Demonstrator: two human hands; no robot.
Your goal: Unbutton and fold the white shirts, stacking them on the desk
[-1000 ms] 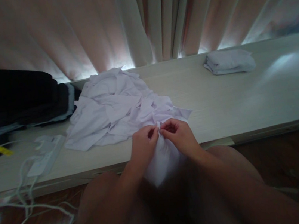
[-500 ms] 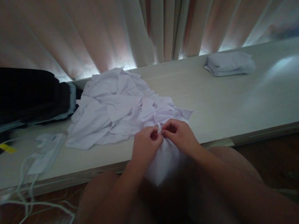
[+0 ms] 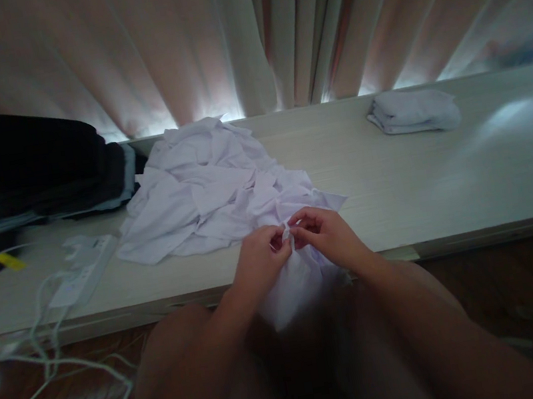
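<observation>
Both hands — left hand (image 3: 259, 261), right hand (image 3: 330, 236) — apparently pinch white cloth (image 3: 290, 283).

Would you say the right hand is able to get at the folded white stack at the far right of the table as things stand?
Probably yes. The table between the right hand and the folded white stack looks bare. But that hand is pinching the white cloth together with the left hand.

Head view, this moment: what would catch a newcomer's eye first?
Both hands meet at the near edge of the table: the left hand and right hand pinch a white cloth that hangs down off the edge. Just behind them sprawls a rumpled pile of white fabric. A dark stack of clothes lies far left, and a folded white bundle far right by the curtain.
</observation>
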